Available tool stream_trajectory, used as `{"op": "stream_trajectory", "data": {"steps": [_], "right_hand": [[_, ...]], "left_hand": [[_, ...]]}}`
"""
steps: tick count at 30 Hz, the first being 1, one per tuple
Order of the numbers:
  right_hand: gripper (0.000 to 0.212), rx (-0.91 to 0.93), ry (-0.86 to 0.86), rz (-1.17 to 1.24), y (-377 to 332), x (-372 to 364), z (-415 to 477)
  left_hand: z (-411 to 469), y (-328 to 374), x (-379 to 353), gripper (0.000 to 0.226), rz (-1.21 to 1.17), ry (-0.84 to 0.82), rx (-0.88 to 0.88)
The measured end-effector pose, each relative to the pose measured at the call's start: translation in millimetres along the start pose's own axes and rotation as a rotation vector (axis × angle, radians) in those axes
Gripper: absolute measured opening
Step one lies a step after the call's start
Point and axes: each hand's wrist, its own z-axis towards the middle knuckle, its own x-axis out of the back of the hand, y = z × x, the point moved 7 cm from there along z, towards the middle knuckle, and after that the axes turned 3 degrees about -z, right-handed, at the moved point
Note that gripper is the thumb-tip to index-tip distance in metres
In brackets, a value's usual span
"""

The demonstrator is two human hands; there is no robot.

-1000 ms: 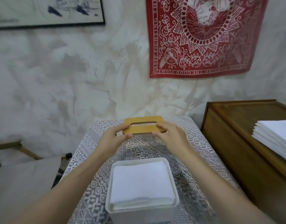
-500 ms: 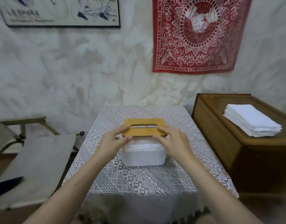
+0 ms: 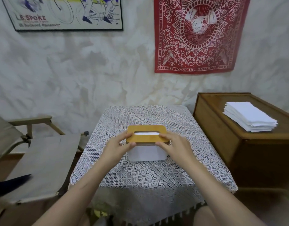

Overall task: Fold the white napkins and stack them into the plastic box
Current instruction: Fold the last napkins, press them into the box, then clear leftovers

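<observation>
Room: rough plastered white wall, with a framed cycling poster (image 3: 63, 12) at upper left and a red printed cloth (image 3: 200, 35) hung at upper right.
Table: small, covered with a white lace cloth (image 3: 150, 176); a folding chair (image 3: 42, 160) stands to its left and a wooden chest (image 3: 222, 144) to its right.
Plastic box: white plastic box (image 3: 147, 153), upright at the middle of the table.
Wooden lid: slotted wooden lid (image 3: 147, 129) lies across the top of the box; it looks level and seated or very nearly so, though the rim joint is partly hidden.
Napkins in box: a strip of white (image 3: 146, 133) shows through the slot; how many are inside cannot be told.
Left hand: the left hand (image 3: 116, 147) pinches the lid's left end, fingers on top, thumb at the front edge.
Right hand: the right hand (image 3: 176, 145) pinches the lid's right end in the same way.
Napkins on chest: a neat white stack (image 3: 249, 116) rests on the chest, well apart from the box and touched by neither hand.
Progress: judged near the close of one filling, with the box loaded and being capped.
Outstanding: releasing the lid; whether the stack on the chest belongs to this box cannot be determined.
</observation>
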Motion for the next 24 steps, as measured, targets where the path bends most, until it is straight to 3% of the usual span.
{"op": "stream_trajectory", "data": {"steps": [24], "right_hand": [[0.049,0.045,-0.041,-0.041,14,-10,9]], "left_hand": [[-3,6,0,0.046,0.246,0.016,-0.058]]}}
